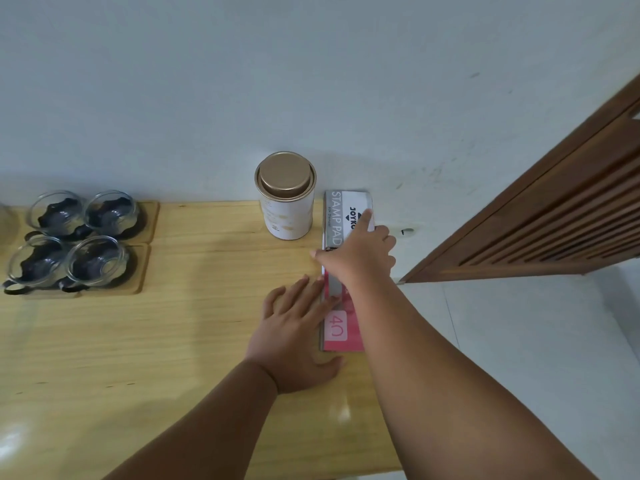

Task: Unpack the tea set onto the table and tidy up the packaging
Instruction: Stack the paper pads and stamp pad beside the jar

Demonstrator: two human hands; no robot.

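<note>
Several glass cups (81, 239) with black handles stand on wooden coasters (143, 251) at the table's far left. A white tea tin (285, 202) with a gold lid stands upright by the wall. Just right of it, flattened packaging lies along the table's right edge: a grey box (334, 216) printed "STAMP PAD" and a pink box (341, 332) marked "40". My right hand (360, 254) rests palm down on the grey box, fingers spread. My left hand (298, 327) lies flat on the table, its fingertips against the packaging's left edge.
The wooden table (173, 341) butts against a pale wall (242, 81). A brown slatted door (554, 209) stands past the table's right edge above a white tiled floor (519, 341). A glass object shows partly at the far left edge.
</note>
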